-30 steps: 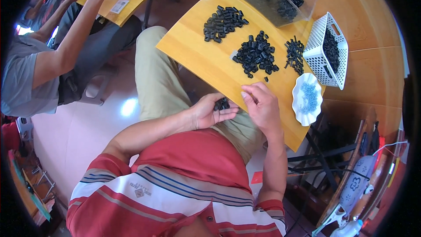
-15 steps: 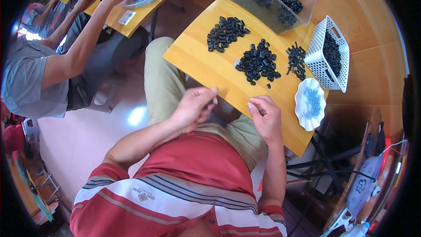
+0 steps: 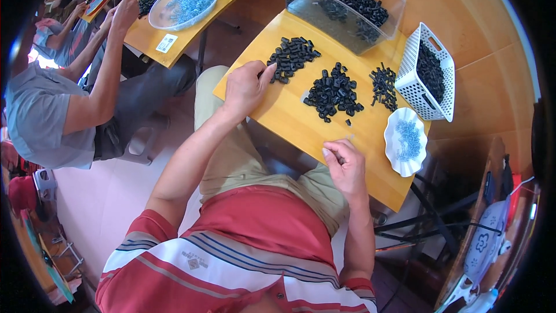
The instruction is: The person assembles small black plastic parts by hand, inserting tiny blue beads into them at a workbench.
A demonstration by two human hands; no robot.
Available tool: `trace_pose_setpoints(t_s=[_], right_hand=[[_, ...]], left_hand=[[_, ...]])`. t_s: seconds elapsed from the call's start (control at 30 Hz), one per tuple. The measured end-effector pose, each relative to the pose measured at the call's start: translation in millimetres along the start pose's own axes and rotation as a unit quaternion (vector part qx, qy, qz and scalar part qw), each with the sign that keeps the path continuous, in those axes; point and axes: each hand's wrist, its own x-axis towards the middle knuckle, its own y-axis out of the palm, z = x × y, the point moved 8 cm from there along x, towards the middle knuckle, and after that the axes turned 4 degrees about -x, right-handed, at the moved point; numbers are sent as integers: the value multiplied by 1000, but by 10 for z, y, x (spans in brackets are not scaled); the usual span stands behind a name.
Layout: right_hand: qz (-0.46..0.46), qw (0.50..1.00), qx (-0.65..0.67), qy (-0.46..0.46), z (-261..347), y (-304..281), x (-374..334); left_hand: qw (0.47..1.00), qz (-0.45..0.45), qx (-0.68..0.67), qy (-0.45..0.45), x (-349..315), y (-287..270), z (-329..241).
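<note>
My left hand [image 3: 245, 88] reaches over the table's left part, its fingers curled together at the near edge of a pile of black, short tube-like pieces [image 3: 296, 55]. What sits between its fingertips is hidden. By the table's front edge, my right hand [image 3: 347, 168] is closed in a pinch, thumb against the fingers; anything in it is too small to name. Beyond it lies a second heap of black pieces [image 3: 335, 94], with one loose piece [image 3: 348, 122] beside it. Thin black screw-like parts [image 3: 384, 86] form a smaller pile to the right.
A white scalloped dish [image 3: 391, 149] holds small bluish clear parts. Behind it stands a white perforated basket [image 3: 412, 81] of black parts. A clear plastic bin [image 3: 324, 26] of black pieces sits at the table's [image 3: 284, 107] far end. Another person [image 3: 87, 101] works at a table on the left.
My left hand has moved from the front edge, near my right hand, forward and left to the pile of black tube-like pieces. My right hand stays pinched near the edge.
</note>
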Motion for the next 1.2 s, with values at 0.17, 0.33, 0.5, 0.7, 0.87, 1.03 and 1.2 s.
trace_pose_setpoints(t_s=[0.17, 0.33, 0.5, 0.7, 0.87, 1.03, 1.2], right_hand=[[-12, 999, 22, 23, -33, -13, 0], [-10, 998, 33, 46, -80, 1, -2], [-12, 998, 36, 43, -95, 16, 29], [-10, 997, 43, 58, -109, 17, 66], [-14, 998, 38, 48, -123, 5, 77], [-12, 998, 36, 56, -110, -24, 78], [-51, 997, 50, 29, -153, -105, 78]], left_hand=[[998, 2, 50, 31, 37, 45, -13], [996, -9, 60, 60, 86, 56, -64], [991, 14, 102, 86, 88, 158, -74], [988, 25, 107, 107, 70, 172, -125], [985, 27, 117, 122, 58, 189, -150], [988, 15, 106, 114, 54, 148, -168], [990, 11, 75, 118, 25, 125, -181]])
